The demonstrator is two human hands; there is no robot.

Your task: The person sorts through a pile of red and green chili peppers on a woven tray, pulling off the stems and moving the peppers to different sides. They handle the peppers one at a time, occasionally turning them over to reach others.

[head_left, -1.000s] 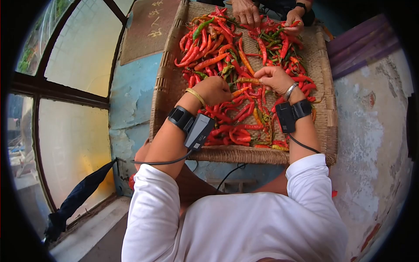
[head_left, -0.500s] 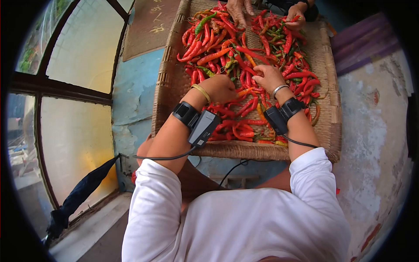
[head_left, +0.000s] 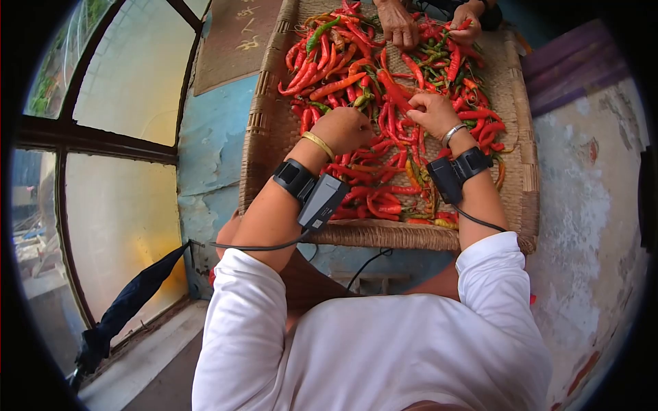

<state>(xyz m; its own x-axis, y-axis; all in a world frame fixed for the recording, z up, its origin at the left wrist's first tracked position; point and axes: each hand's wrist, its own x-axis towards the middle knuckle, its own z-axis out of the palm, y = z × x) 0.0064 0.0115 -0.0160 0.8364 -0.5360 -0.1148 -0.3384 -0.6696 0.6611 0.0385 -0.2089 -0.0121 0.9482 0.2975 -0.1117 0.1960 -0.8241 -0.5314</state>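
Red chili peppers (head_left: 356, 181), with some green and orange ones among them, lie spread over a shallow woven basket tray (head_left: 257, 133). My right hand (head_left: 436, 118) pinches a long red chili pepper (head_left: 393, 89), which slants up to the left over the pile. My left hand (head_left: 344, 130) is curled with its knuckles up, low over the peppers at the middle left. Its fingertips are hidden, so what is in them cannot be seen. Both forearms wear black straps with small grey boxes and cables.
Across the tray, another person's hand (head_left: 399, 26) rests on the peppers and their other hand (head_left: 467, 26) holds a red pepper. Frosted windows (head_left: 123, 226) and a folded dark umbrella (head_left: 133, 294) are at left. A worn wall (head_left: 572, 185) stands at right.
My right hand has shifted slightly right, and a red pepper now shows raised in its fingers. My left hand has moved a little. The other person's hand has come further over the pile.
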